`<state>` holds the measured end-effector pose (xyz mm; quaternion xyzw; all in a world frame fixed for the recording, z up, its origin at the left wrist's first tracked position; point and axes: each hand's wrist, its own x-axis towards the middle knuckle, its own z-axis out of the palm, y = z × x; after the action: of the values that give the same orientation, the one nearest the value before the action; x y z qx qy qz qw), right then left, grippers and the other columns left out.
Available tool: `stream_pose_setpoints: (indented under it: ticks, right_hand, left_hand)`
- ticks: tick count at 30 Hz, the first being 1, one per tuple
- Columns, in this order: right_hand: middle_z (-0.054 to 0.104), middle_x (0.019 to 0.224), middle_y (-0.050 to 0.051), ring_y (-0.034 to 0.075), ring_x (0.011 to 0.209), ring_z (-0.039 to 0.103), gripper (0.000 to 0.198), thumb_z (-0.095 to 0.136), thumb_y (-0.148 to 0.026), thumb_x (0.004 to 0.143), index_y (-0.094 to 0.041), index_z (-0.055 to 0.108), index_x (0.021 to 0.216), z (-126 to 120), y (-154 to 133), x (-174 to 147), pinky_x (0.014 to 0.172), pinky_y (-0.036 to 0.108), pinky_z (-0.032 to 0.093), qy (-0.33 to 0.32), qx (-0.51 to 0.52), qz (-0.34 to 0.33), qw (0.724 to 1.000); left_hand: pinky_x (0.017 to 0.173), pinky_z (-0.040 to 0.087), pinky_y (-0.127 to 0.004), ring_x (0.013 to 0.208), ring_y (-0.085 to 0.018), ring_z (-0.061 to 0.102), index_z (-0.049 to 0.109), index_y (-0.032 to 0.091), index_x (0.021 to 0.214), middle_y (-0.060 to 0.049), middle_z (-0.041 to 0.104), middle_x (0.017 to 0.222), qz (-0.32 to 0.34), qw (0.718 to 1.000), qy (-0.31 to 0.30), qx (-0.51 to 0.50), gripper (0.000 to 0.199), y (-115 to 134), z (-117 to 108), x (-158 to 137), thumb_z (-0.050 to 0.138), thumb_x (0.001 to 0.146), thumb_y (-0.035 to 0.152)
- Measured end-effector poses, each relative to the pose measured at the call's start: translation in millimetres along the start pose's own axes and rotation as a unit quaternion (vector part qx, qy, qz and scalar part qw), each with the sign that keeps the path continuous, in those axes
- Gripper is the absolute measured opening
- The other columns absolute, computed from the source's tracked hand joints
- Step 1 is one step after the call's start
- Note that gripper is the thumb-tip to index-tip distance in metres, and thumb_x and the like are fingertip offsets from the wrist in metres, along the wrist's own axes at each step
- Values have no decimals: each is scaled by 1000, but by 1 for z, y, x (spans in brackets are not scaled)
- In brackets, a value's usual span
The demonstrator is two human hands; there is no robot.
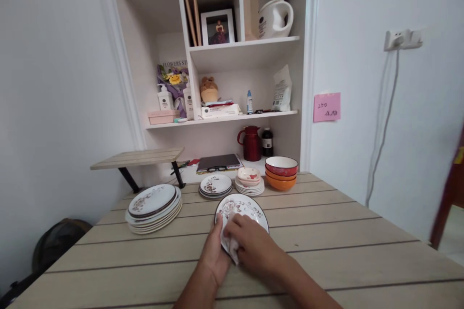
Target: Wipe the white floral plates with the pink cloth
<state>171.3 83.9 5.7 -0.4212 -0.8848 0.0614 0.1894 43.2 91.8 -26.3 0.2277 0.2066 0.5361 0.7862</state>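
A round white plate with a brown flower pattern and dark rim is held tilted above the near middle of the table. My left hand grips its left edge, the thumb lying on the upper face and the other fingers hidden beneath. My right hand is closed on a white cloth, pressed against the plate's face; part of the cloth hangs over the near rim. Just beyond lies a short stack of similar small plates.
A taller plate stack stands at the left by a small raised wooden shelf. Behind the held plate are small pale dishes and stacked red and orange bowls. A red jug stands at the table's back, under white wall shelves.
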Motion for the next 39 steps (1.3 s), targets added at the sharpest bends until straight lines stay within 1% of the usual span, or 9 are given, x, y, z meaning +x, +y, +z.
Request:
stream_pose_setpoints:
  ticks: [4, 8, 12, 15, 18, 23, 30, 33, 39]
  right_hand:
    - [54, 126, 5, 25, 109, 45, 56, 53, -11, 70, -27, 48, 123, 0, -2, 17, 88, 35, 29, 75, 10, 34, 997]
    - [61, 113, 6, 23, 105, 47, 41, 53, -12, 75, -22, 51, 114, -8, 18, 26, 89, 35, 27, 152, -2, 137, 979]
    - [56, 108, 5, 23, 100, 49, 25, 57, -15, 75, -24, 59, 98, -16, 37, 20, 80, 32, 31, 187, -29, 195, 963]
    - [50, 106, 5, 18, 91, 51, 24, 55, -19, 79, -27, 63, 101, -16, 42, 16, 69, 26, 33, 219, 6, 221, 950]
    - [48, 106, 3, 16, 89, 53, 33, 53, -16, 80, -31, 64, 108, -9, 38, 19, 67, 25, 36, 221, 57, 197, 953]
    - [52, 105, 5, 19, 96, 52, 44, 55, -12, 78, -32, 63, 117, 2, 19, 28, 79, 29, 41, 193, 83, 95, 973]
    - [56, 106, 4, 20, 100, 50, 37, 58, -8, 74, -29, 68, 102, 1, -3, 21, 85, 32, 38, 142, 107, -12, 984]
    - [56, 104, 2, 19, 98, 50, 36, 57, -6, 73, -28, 67, 100, 2, -1, 20, 84, 32, 36, 147, 107, -3, 983]
    - [55, 110, 3, 22, 105, 49, 37, 55, -14, 79, -35, 64, 108, -5, 17, 24, 84, 35, 32, 173, 34, 106, 979]
  left_hand:
    - [106, 36, -40, 118, -28, 56, 55, 12, 128, -15, 64, 121, 16, 999, -30, 0, 57, 0, 1, 3, 50, 87, 51]
    - [108, 33, -44, 120, -29, 54, 52, 17, 132, -14, 63, 124, 13, 999, -48, -2, 62, -2, 2, 3, 48, 85, 58]
    - [108, 32, -45, 121, -31, 54, 50, 17, 134, -15, 62, 125, 4, 999, -33, 5, 69, -2, 3, 0, 46, 82, 63]
    - [108, 33, -45, 120, -31, 54, 51, 16, 133, -16, 62, 124, 0, 1000, -14, 9, 73, -2, 4, -1, 45, 80, 66]
    - [107, 33, -45, 120, -31, 54, 52, 17, 131, -16, 63, 124, 3, 1000, -8, 15, 72, -3, 4, 0, 44, 80, 67]
    - [107, 34, -45, 121, -29, 54, 53, 20, 131, -13, 63, 123, 23, 999, -19, 15, 68, -4, 3, 2, 45, 81, 65]
    - [108, 33, -41, 121, -28, 54, 53, 18, 131, -15, 62, 125, 65, 997, -32, 16, 67, -5, 5, -1, 47, 82, 63]
    - [109, 32, -42, 121, -28, 53, 54, 17, 130, -16, 62, 124, 52, 998, -44, 14, 68, -5, 5, -1, 47, 81, 63]
    - [108, 32, -45, 120, -30, 53, 52, 20, 132, -14, 62, 125, 25, 998, -48, 8, 68, -4, 3, 2, 47, 80, 64]
